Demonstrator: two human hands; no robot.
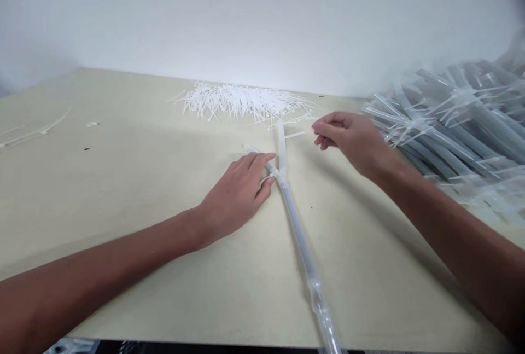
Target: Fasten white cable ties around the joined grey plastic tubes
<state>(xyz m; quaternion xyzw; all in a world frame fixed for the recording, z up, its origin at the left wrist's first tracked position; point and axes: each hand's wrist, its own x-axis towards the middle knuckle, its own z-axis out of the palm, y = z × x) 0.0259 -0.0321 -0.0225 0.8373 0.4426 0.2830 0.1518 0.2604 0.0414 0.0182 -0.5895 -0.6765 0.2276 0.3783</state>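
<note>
Near the middle of the table point(123, 283), I see a long clear tube point(298, 228) lying flat, its far end forked into two short branches and its near end running out of view at the bottom. The left hand point(235, 190) rests at the fork with thumb and forefinger spread around the left branch point(250, 149); I can't tell whether they grip it, but I judge the hand is there to steady the joint. My view shows the right hand point(353, 140) with thumb and forefinger closed, seemingly pinching a thin white tie point(296, 134) that reaches toward the right branch point(281, 146); holding it out sideways probably keeps it clear of the tube. The heap of ties point(233, 101) lies just beyond the fork, likely for easy reach. Bundled tubes point(447, 129) are piled at the right, perhaps to leave working room.
</note>
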